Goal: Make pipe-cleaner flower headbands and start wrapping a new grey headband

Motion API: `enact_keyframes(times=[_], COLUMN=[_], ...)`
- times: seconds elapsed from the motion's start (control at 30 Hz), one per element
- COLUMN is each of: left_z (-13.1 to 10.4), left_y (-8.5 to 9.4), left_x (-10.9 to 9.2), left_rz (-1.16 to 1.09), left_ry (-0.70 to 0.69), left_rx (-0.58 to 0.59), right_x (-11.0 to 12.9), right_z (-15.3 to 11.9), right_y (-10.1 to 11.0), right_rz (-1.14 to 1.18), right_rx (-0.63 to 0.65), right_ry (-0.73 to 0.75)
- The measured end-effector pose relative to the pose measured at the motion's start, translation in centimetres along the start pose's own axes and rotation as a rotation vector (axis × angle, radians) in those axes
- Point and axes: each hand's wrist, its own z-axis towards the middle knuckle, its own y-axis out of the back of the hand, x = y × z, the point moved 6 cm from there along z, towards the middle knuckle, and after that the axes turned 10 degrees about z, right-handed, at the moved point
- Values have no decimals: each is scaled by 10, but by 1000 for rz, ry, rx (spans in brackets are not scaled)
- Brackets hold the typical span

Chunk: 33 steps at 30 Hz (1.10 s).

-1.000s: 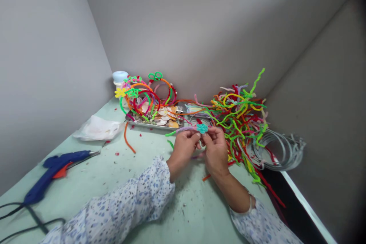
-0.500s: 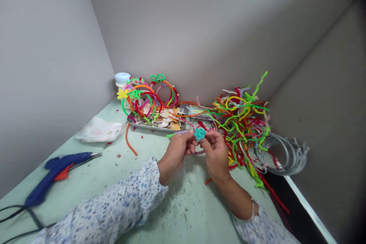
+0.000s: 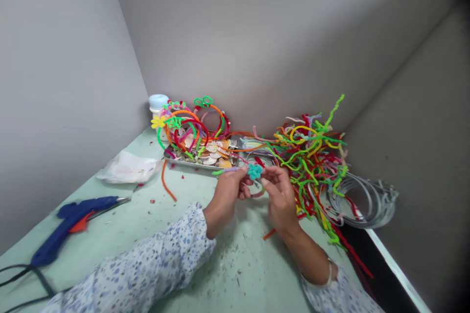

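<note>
A small turquoise pipe-cleaner flower point(image 3: 254, 171) is held up between my two hands over the table. My left hand point(image 3: 228, 190) is closed, thumb and fingers pinching a band wrapped in pipe cleaner point(image 3: 229, 170), with the flower just at its fingertips. Green and lilac parts of this band stick out on the left; a curved piece shows below the flower. At the flower's right edge, the bent fingertips of my right hand point(image 3: 281, 198) close on a petal, its thumb slightly lower. The fingers partly hide where flower and band meet.
A metal tray point(image 3: 198, 164) of shells and pebbles stands behind, with colourful pipe-cleaner hoops point(image 3: 187, 127) on it. Loose pipe cleaners point(image 3: 312, 151) and grey hoops point(image 3: 370, 200) lie right. A blue glue gun point(image 3: 75, 220) and a plastic bag point(image 3: 128, 167) lie left.
The flower has shifted slightly left. My right thumb has drawn back a little to the right and down from it; my left hand keeps its hold.
</note>
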Motion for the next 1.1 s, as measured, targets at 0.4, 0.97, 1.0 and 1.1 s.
enact_keyframes(times=[0.4,0.97,1.0,1.1], left_z=[-1,-7,-7,-7], left_y=[3,-1,-1,-1], left_x=[3,-1,-1,0], left_rz=[32,-124,-128,-154], left_ry=[-84,-14,-16,10], left_rx=[-44,1,12,-3], right_x=[17,19,19,21], right_z=[7,5,5,5], right_y=[-3,-3,-3,-4], right_rz=[-234,-370,-381,-396], right_rx=[-32,-7,-4,-3], right_ry=[-160,-126,-116,-84])
